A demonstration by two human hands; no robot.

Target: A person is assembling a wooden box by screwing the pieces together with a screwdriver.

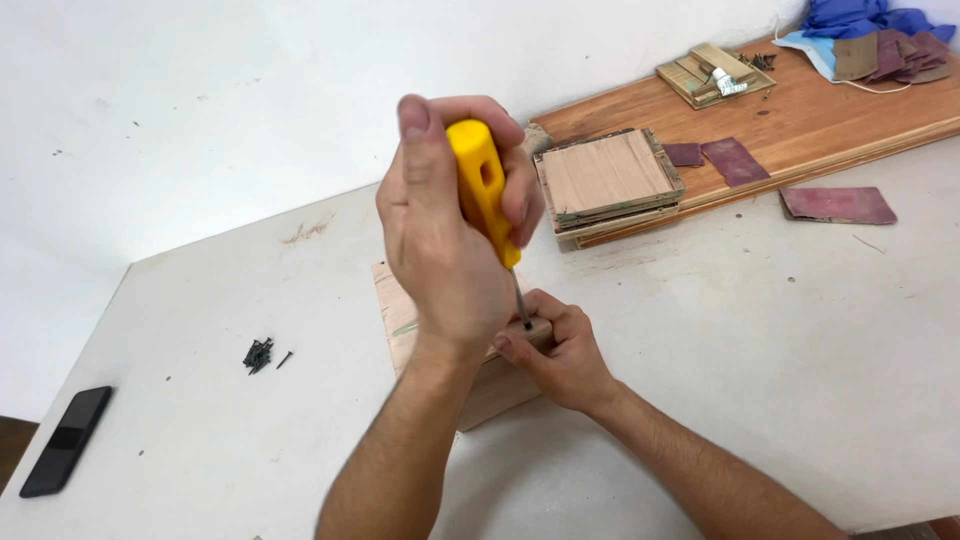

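Note:
My left hand (445, 255) is wrapped around the yellow handle of a screwdriver (482, 190), which stands nearly upright. Its metal tip comes down onto the top edge of a small wooden piece (492, 388) lying on the white table (760, 350). My right hand (562, 352) rests against that wooden piece, with the fingers pinched right at the screwdriver's tip. A screw at the tip is too small to make out. My left hand and forearm hide most of the wood.
A small heap of dark screws (260, 353) lies to the left, and a black phone (65, 440) near the table's left edge. Behind are a stack of square wood panels (608, 180), a long brown plank (810, 115), reddish sandpaper sheets (838, 204) and blue cloth (860, 18).

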